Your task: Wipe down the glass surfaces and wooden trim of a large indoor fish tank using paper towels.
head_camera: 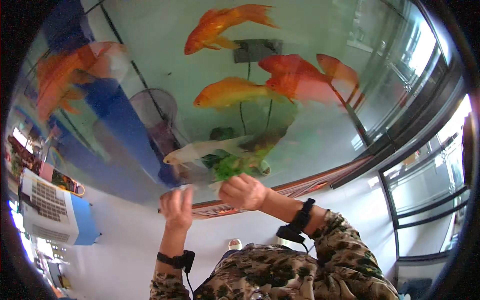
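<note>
Before me is the glass of a large aquarium (pixel 318 138) with several fish inside. My left hand (pixel 176 208) is raised to the lower part of the glass, blurred, fingers pointing up. A small whitish thing (pixel 183 186) shows at its fingertips; its kind is unclear. To the right, my right hand (pixel 243 191) has curled fingers close to the glass, with a pale sliver beside them. Whether anything is inside that hand is hidden. Just behind it appears a green clump like a water plant (pixel 230 167). A white fish (pixel 202 148) hangs above both hands.
Orange fish (pixel 225 30) and a yellow-orange fish (pixel 232 92) show higher up. A dark box with cables (pixel 258 50) is behind them. A patterned reddish strip (pixel 300 191) edges the tank's bottom. At left stands a white and blue appliance (pixel 56 210); at right, a dark-framed glass door (pixel 427 210).
</note>
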The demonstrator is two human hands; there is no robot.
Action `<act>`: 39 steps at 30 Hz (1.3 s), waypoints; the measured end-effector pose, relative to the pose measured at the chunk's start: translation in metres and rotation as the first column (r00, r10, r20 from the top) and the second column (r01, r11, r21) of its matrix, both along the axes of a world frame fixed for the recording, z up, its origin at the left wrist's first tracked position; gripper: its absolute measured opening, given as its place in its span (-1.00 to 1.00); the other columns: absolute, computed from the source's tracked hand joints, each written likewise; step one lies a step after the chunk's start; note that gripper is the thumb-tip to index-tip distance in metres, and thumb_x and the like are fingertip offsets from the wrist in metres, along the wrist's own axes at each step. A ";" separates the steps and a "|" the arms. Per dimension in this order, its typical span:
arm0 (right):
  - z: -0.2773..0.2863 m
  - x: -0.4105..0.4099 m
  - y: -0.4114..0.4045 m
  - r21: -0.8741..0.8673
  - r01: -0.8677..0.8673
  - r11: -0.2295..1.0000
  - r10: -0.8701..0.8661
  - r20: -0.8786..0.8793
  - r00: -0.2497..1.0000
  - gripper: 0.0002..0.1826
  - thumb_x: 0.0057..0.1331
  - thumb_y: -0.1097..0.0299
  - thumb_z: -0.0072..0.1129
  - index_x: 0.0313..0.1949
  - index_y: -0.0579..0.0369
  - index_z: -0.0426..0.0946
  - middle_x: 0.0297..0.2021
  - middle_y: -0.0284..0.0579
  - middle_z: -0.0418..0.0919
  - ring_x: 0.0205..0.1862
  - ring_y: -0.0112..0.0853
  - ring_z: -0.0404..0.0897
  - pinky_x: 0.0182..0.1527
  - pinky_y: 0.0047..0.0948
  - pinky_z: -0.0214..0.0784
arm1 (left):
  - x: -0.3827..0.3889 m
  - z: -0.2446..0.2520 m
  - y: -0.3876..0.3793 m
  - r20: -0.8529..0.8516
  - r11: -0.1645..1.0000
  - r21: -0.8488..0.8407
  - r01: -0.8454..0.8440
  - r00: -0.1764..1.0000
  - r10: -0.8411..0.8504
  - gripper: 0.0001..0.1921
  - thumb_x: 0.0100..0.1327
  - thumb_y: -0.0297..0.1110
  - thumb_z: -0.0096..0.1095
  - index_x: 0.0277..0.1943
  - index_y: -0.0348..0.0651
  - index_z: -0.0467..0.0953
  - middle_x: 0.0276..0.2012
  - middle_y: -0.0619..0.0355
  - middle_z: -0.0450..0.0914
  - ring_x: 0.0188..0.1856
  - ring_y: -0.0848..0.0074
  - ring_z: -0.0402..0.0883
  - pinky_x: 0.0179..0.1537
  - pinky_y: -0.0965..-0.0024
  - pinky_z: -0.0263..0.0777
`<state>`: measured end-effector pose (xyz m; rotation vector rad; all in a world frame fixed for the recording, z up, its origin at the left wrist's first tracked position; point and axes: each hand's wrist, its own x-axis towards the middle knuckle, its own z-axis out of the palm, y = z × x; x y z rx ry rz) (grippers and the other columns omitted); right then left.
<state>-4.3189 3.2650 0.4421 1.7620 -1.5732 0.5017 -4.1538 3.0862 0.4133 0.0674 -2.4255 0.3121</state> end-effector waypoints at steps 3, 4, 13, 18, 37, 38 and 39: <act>-0.004 -0.001 -0.005 -0.031 -0.040 0.999 0.038 -0.063 0.997 -0.75 -0.26 0.31 0.06 -0.46 -0.03 0.43 -0.44 -0.38 0.40 -0.38 -0.52 0.39 -0.43 -0.56 0.23 | 0.002 -0.016 -0.008 -0.137 0.975 0.211 -0.076 0.985 0.107 -0.54 -0.13 -0.67 0.29 -0.10 -0.20 0.37 -0.22 0.02 0.41 -0.21 0.23 0.48 -0.22 0.09 0.35; -0.006 -0.002 -0.004 -0.006 -0.001 1.000 0.001 -0.094 0.996 -0.78 -0.16 0.25 0.06 -0.43 -0.08 0.41 -0.37 -0.39 0.41 -0.31 -0.51 0.40 -0.36 -0.53 0.28 | 0.004 -0.021 -0.009 -0.130 0.942 0.305 -0.136 0.974 0.183 -0.53 -0.12 -0.69 0.26 -0.09 -0.21 0.31 -0.22 -0.03 0.41 -0.23 0.16 0.48 -0.27 0.06 0.35; -0.029 -0.037 0.063 0.082 0.114 0.990 -0.108 -0.074 0.991 -0.79 -0.12 0.22 0.03 -0.43 -0.06 0.39 -0.42 -0.40 0.38 -0.34 -0.49 0.35 -0.43 -0.53 0.19 | -0.026 -0.063 0.049 -0.068 0.702 0.698 -0.143 0.962 0.263 -0.69 0.08 -0.64 0.11 -0.10 -0.33 0.28 -0.25 -0.16 0.39 -0.23 0.01 0.47 -0.32 0.17 0.38; -0.041 -0.071 0.124 0.042 0.263 0.964 -0.259 -0.086 0.962 -0.80 -0.11 0.23 0.05 -0.44 -0.08 0.40 -0.45 -0.41 0.35 -0.33 -0.49 0.33 -0.42 -0.51 0.17 | -0.057 -0.072 0.085 -0.080 0.467 0.882 -0.070 0.952 0.294 -0.81 0.18 -0.48 0.18 -0.27 -0.30 0.30 -0.45 -0.01 0.43 -0.40 0.31 0.43 -0.33 0.31 0.34; -0.065 -0.207 0.343 0.060 0.978 0.198 -0.826 0.547 0.133 -0.82 0.02 0.38 0.14 -0.36 0.01 0.36 -0.39 -0.20 0.38 -0.28 -0.29 0.47 -0.33 -0.37 0.40 | -0.140 -0.087 0.186 -0.055 0.687 0.722 -0.074 0.985 0.164 -0.81 0.15 -0.49 0.22 -0.40 -0.26 0.30 -0.52 0.00 0.44 -0.51 0.20 0.45 -0.46 0.23 0.30; -0.065 -0.216 0.355 0.014 0.988 0.156 -0.792 0.599 0.117 -0.83 0.05 0.36 0.14 -0.37 0.01 0.35 -0.40 -0.18 0.39 -0.31 -0.28 0.47 -0.33 -0.37 0.38 | -0.145 -0.085 0.192 -0.075 0.714 0.699 -0.028 0.991 0.111 -0.81 0.15 -0.48 0.22 -0.40 -0.26 0.30 -0.52 -0.01 0.43 -0.50 0.19 0.44 -0.45 0.22 0.29; -0.066 -0.223 0.362 0.027 0.999 0.021 -0.771 0.637 -0.001 -0.84 0.08 0.35 0.14 -0.38 0.01 0.34 -0.41 -0.16 0.39 -0.34 -0.27 0.47 -0.33 -0.37 0.37 | -0.147 -0.085 0.196 -0.056 0.734 0.679 0.000 0.997 0.052 -0.81 0.15 -0.47 0.22 -0.40 -0.26 0.30 -0.51 -0.02 0.43 -0.49 0.18 0.43 -0.44 0.21 0.29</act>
